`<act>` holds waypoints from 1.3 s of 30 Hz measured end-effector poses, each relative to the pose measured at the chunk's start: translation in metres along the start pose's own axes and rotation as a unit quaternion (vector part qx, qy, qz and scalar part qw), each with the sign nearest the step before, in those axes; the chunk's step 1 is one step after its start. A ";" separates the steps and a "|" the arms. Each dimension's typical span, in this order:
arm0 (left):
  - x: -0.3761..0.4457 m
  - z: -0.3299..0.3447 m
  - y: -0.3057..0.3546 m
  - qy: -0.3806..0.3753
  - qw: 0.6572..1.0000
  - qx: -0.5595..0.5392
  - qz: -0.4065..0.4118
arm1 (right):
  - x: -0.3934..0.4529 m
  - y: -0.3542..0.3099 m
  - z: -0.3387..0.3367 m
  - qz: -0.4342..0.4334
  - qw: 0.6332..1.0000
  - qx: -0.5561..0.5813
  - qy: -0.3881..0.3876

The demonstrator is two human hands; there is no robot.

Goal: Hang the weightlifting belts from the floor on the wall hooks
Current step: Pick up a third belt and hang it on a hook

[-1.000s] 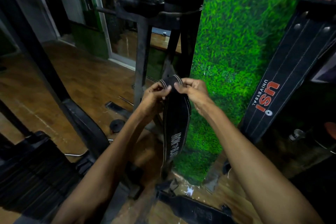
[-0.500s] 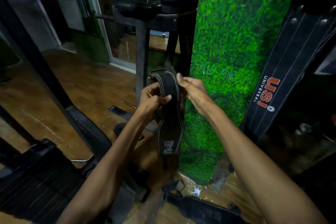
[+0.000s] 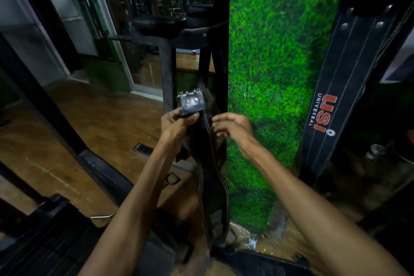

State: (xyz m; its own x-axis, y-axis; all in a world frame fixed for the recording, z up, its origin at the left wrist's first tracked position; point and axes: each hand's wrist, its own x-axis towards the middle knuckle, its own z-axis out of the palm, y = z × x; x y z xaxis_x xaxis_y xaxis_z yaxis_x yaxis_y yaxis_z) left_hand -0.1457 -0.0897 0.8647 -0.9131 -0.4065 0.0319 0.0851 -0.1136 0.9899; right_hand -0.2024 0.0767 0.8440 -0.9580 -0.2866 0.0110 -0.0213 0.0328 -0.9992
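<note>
Artificial-grass wall panelling [image 3: 268, 63] stands at 1 o'clock, beside which the stiff, heavy-looking belt [image 3: 208, 163] is pinched below its buckle [image 3: 191, 102] by the left hand [image 3: 177, 123], the right hand [image 3: 233, 126] loosely open alongside.

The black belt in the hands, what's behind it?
Behind the held belt you see a dark metal frame and wooden floor. Whatever is directly behind the strap is hidden.

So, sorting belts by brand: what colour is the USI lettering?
Red on the black hanging belt, clearest in the head view.
</note>
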 end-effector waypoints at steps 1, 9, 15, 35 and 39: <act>-0.003 0.001 -0.001 -0.008 1.000 0.020 0.018 | 0.001 -0.007 -0.004 -0.012 0.999 0.035 0.034; -0.013 0.020 0.001 -0.091 0.986 0.052 0.128 | 0.009 -0.069 -0.018 -0.060 0.993 -0.101 -0.021; -0.007 0.020 0.001 -0.086 0.977 0.082 0.178 | -0.006 -0.076 -0.021 -0.104 0.993 -0.010 -0.051; 0.005 0.021 -0.004 -0.127 0.967 0.050 0.214 | 0.001 -0.103 -0.014 -0.054 0.990 -0.071 -0.105; 0.012 0.021 -0.006 -0.114 0.969 0.062 0.211 | -0.003 -0.107 -0.021 -0.089 0.990 0.044 -0.104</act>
State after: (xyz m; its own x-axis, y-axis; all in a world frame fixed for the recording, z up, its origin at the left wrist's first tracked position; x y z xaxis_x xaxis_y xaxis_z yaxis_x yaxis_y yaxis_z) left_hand -0.1655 -0.0752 0.8617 -0.8729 -0.1807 0.4532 0.4343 0.1357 0.8905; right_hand -0.2033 0.0942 0.9512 -0.8611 -0.4721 0.1890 -0.1514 -0.1168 -0.9816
